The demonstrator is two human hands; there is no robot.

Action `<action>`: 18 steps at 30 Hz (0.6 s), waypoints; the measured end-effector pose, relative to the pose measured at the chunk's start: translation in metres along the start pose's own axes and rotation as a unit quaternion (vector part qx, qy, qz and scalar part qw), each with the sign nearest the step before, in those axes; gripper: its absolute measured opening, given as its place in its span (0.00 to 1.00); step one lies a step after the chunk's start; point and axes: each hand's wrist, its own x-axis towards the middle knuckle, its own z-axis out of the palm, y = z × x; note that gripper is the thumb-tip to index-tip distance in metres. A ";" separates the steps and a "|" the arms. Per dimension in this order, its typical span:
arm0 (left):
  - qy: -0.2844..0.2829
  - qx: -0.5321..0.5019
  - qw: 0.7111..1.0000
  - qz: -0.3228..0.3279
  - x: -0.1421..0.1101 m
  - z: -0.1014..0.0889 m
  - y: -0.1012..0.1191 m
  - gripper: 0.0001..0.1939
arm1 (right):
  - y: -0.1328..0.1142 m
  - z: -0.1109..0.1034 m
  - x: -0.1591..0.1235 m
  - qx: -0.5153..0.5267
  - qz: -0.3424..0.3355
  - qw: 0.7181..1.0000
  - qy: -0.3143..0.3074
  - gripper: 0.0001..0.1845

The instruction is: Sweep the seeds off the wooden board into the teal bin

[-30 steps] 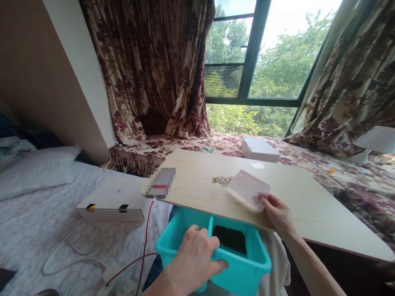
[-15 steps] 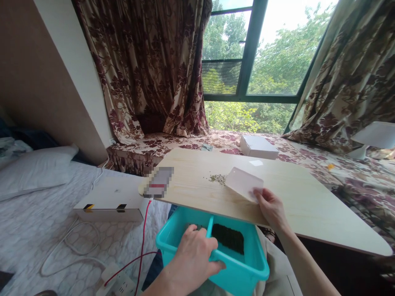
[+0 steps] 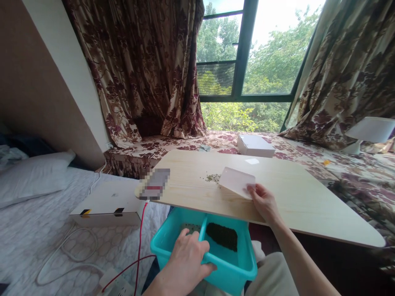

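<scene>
Over the board [image 3: 296, 197], the right hand [image 3: 264, 201] pinches a card [image 3: 236, 182]; the left hand [image 3: 188, 253], palm down, clamps the bin [image 3: 228, 274].

Phone [image 3: 156, 185] pixelated. Left hand [image 3: 191, 253] hides part of left compartment [image 3: 166, 238] in turquoise bin [image 3: 230, 274]. Specks [image 3: 213, 177] on tabletop [image 3: 308, 201] too small to identify. Bottom edge crops power strip [image 3: 115, 283], 2 forearms [image 3: 300, 261].
</scene>
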 end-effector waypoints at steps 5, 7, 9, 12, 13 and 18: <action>-0.007 -0.008 1.000 -0.028 -0.005 0.003 -0.004 0.11 | 0.002 -0.003 -0.002 -0.001 -0.009 1.000 0.006 0.16; -0.014 -0.006 0.999 -0.029 -0.004 0.005 -0.003 0.10 | 0.003 -0.004 -0.003 -0.007 -0.018 0.999 0.031 0.15; -0.022 -0.003 0.999 -0.027 -0.002 0.007 -0.003 0.10 | 0.004 -0.005 -0.004 -0.014 -0.021 0.998 0.049 0.15; -0.032 0.006 0.999 -0.022 0.001 0.013 -0.004 0.10 | 0.005 -0.005 -0.004 -0.018 -0.019 0.998 0.049 0.14; -0.035 0.009 0.999 -0.021 0.002 0.016 -0.005 0.10 | 0.005 -0.005 -0.004 -0.017 -0.020 0.999 0.047 0.15; -0.038 0.019 0.999 -0.028 0.000 0.021 -0.009 0.09 | 0.007 -0.004 -0.003 -0.007 -0.026 0.999 0.031 0.16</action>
